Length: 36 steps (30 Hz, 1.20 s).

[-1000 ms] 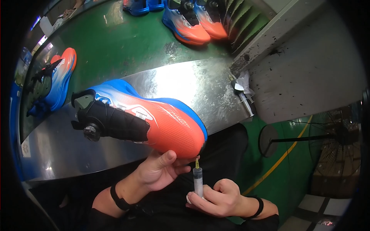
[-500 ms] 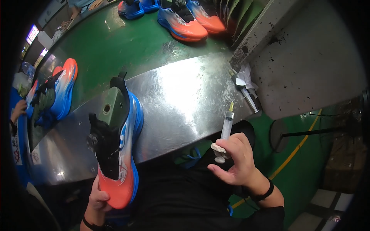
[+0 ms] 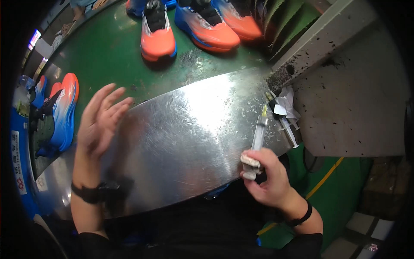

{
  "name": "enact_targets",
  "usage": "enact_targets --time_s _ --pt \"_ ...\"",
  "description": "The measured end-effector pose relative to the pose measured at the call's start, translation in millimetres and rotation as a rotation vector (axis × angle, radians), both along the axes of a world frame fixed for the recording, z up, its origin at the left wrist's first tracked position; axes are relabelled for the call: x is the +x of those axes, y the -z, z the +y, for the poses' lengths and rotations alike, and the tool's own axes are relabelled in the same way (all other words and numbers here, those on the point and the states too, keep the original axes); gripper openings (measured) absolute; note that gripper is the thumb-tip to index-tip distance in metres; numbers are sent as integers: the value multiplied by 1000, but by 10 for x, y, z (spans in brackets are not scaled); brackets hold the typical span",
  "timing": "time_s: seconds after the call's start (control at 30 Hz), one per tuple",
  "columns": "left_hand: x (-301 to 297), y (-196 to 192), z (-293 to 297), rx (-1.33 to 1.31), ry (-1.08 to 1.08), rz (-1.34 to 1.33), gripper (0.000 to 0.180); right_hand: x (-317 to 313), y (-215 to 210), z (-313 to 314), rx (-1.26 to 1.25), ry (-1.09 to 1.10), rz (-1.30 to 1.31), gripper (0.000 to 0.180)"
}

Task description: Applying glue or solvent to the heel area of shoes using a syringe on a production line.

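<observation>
We hold the syringe (image 3: 259,134) in the right hand (image 3: 268,181) at the near right edge of the steel counter (image 3: 185,138), with the fingers clamped around the plunger end and the needle tip pointing up and away toward the far side. The left hand (image 3: 100,123) hangs open above the left part of the counter, fingers spread apart and holding nothing; it appears blurred.

1. We keep the barrel upright and the tip clear of the counter surface, so that no fluid smears the steel.
2. We keep the thumb off the plunger until the tip is placed, since in our judgement any early pressure wastes the contents.
3. We bring the free left hand to the nearest work piece. 1 orange-and-blue shoe (image 3: 62,113) lies at the far left on the green belt (image 3: 112,52); 2 more shoes (image 3: 157,34) stand on the belt at the far side, well apart from both hands.
4. We keep the needle away from the spare syringes and crumpled paper (image 3: 284,110) lying just beyond the right hand.
</observation>
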<state>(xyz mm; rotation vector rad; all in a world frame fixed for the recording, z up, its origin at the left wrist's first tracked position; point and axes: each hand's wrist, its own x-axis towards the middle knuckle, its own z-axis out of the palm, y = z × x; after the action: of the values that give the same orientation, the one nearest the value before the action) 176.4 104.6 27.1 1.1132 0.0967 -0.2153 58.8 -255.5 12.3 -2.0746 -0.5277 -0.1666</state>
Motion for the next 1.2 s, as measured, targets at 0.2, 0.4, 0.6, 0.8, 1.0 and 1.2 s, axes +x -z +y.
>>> enact_targets --time_s 0.2,0.4,0.6,0.8,1.0,1.2 --pt "-575 309 1816 -68 -269 -18 35 803 -171 327 -183 -81 -172 55" --pt "-766 348 2490 25 -537 64 39 1155 -33 575 -345 -96 -172 47" --pt "-950 391 2647 8 -522 42 41 1178 -3 632 -427 -115 -143 44" --pt "-1074 443 2912 12 -576 12 42 1286 -25 640 -414 -53 -189 49" --pt "-1187 572 3235 -17 -594 -15 42 1385 -235 681 -305 75 -6 50" --pt "-1116 664 3365 76 -657 -7 38 1240 -110 708 -549 -130 -190 43"
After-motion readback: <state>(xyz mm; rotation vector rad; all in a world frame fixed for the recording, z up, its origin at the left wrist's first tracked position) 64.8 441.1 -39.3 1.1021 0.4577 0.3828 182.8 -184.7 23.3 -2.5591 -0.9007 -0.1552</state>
